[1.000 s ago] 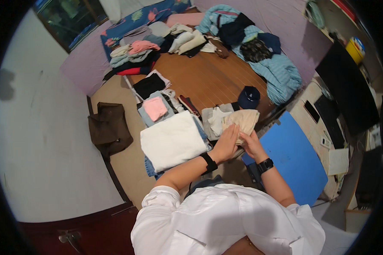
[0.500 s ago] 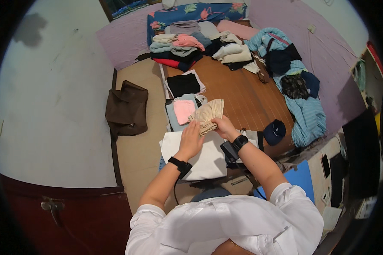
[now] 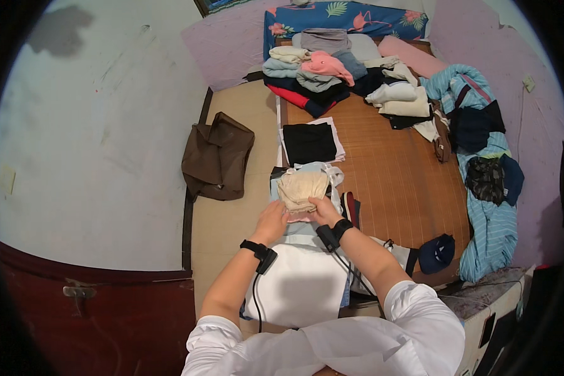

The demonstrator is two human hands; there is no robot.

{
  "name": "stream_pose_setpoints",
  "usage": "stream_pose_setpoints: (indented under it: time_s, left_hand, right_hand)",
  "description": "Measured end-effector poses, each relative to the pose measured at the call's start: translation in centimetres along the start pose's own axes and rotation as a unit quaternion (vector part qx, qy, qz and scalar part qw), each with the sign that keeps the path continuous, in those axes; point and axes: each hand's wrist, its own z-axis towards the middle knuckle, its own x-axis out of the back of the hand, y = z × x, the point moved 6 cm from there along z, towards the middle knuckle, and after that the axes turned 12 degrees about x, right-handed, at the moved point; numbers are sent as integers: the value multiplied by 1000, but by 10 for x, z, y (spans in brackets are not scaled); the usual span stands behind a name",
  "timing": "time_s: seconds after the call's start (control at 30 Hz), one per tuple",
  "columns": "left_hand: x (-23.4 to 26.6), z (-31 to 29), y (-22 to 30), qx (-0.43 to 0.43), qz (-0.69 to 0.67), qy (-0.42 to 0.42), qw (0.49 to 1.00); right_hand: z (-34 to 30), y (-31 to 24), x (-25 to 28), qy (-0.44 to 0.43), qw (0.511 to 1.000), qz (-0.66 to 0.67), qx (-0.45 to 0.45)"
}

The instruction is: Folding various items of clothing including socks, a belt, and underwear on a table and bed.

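Note:
A folded beige garment (image 3: 303,190) with gathered edges rests on a small stack of light blue and pink clothes (image 3: 299,216) at the near end of the bed. My right hand (image 3: 323,213) grips its near right corner, thumb on top. At the near left corner, my left hand (image 3: 271,222) has its fingers curled in against the edge; the fingertips are partly hidden. A folded white garment (image 3: 301,285) lies closer to me, below my wrists. Beyond the stack sits a folded black garment (image 3: 309,143) on a pale pink one.
Piled clothes (image 3: 313,75) fill the bed's far end. A striped blue blanket (image 3: 492,232) runs along its right side, near a navy cap (image 3: 437,254). A brown fabric bag (image 3: 218,160) stands on the floor at left. Cables hang from both wrist bands.
The beige garment has gone from being held up, fanned out, to lying flatter on the stack, over the pink piece. Both hands lowered with it. My view has shifted left.

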Motion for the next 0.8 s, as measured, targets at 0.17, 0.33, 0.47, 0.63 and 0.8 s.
stream_pose_setpoints:
  time_s: [0.17, 0.33, 0.47, 0.63, 0.8]
  left_hand:
    - [-37, 45, -15, 27, 21, -41, 999]
    - [-76, 79, -24, 11, 48, -125, 991]
    - [-106, 86, -37, -33, 29, -136, 990]
    - [-136, 87, -50, 54, 84, -289, 952]
    - [-149, 90, -90, 90, 87, -358, 925]
  right_hand:
    - [2, 32, 23, 66, 977, -191, -73]
    - [6, 22, 25, -70, 841, -470, -259]
    - [-8, -40, -8, -15, 625, -752, 209]
    - [-10, -3, 0, -192, 495, -811, 247]
    - [2, 22, 9, -264, 538, -792, 111]
